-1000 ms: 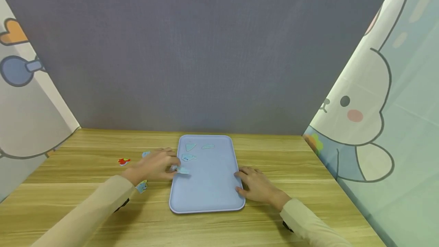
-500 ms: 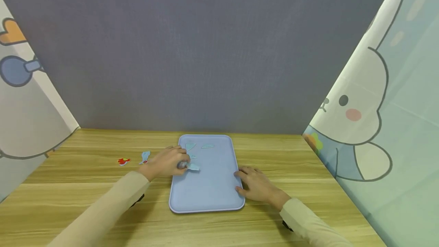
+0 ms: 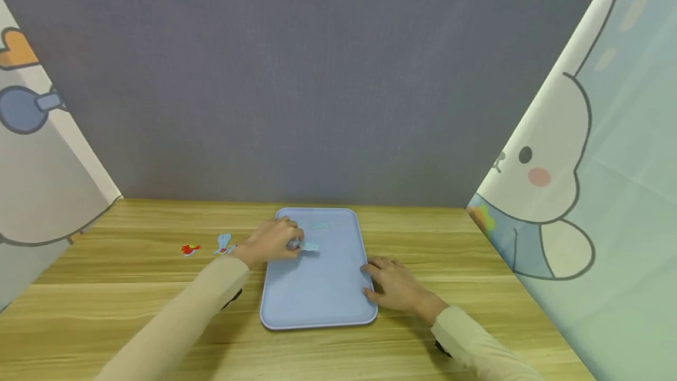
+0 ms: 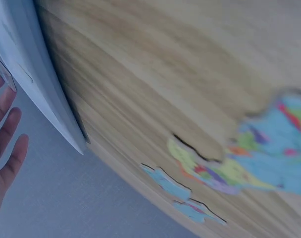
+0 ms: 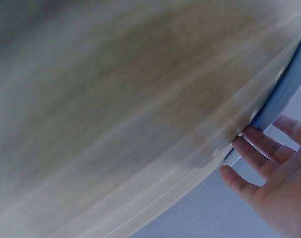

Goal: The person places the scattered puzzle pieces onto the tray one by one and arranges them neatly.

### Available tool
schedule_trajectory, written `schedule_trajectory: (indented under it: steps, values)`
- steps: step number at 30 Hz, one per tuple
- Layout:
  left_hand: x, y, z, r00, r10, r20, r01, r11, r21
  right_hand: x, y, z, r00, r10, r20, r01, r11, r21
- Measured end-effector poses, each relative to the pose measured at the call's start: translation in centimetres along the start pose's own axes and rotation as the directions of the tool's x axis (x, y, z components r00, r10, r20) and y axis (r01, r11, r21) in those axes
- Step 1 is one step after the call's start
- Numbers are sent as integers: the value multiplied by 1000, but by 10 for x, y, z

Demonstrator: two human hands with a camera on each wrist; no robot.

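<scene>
My left hand (image 3: pixel 274 239) pinches a small pale-blue puzzle piece (image 3: pixel 309 246) over the upper left part of the light-blue tray (image 3: pixel 322 293). In the left wrist view the piece (image 4: pixel 6 74) shows at the fingertips, above the tray's wall (image 4: pixel 36 54). Another thin pale piece (image 3: pixel 319 226) lies near the tray's far end; more pieces there are largely hidden behind the left hand. At the tray's right rim rests my right hand (image 3: pixel 394 284), fingers spread. Its fingertips touch the tray's edge (image 5: pixel 284 84) in the right wrist view.
Left of the tray, a red piece (image 3: pixel 190 250) and a blue piece (image 3: pixel 224 242) lie on the wooden table (image 3: pixel 106 287). Multicoloured pieces (image 4: pixel 284 148) appear close up in the left wrist view. A grey panel (image 3: pixel 296 87) stands behind the table.
Holding the puzzle piece, my left hand has moved right and farther in over the tray, covering pieces seen there before. My right hand stays at the rim.
</scene>
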State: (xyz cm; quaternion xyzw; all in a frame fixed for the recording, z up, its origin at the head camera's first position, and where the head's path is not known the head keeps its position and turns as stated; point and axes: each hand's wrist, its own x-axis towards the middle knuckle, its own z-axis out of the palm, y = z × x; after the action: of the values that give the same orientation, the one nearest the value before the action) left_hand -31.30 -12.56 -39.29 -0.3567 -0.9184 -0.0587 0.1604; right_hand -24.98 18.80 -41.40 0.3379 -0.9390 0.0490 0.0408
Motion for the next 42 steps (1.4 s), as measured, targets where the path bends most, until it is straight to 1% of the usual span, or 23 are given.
schedule_trajectory:
  steps: [7, 14, 23, 30, 35, 39, 42]
  values:
    - [10, 4, 4, 999, -39, 26, 38, 999, 10, 0, 0, 0, 1000, 0, 6, 0, 1000, 1]
    - [19, 9, 4, 997, -69, 41, 70, 997, -19, -1, -1, 0, 1000, 0, 14, 0, 1000, 3]
    - [32, 11, 9, 996, -81, 27, 82, 996, -22, 0, 0, 0, 1000, -1, 2, 1, 1000, -1]
    - [44, 17, 6, 990, -126, 65, 129, 990, -59, 0, -1, -1, 1000, 2, 3, -2, 1000, 5]
    - [50, 21, 7, 986, -143, 83, 148, 988, -51, 1, 0, -1, 1000, -2, -5, 2, 1000, -2]
    - [53, 21, 13, 987, -145, 69, 149, 988, -50, 1, 0, 0, 1000, -6, -8, 6, 1000, 2]
    - [54, 21, 17, 990, -133, 37, 135, 989, -60, 1, 0, 0, 1000, -9, -11, 9, 1000, 1]
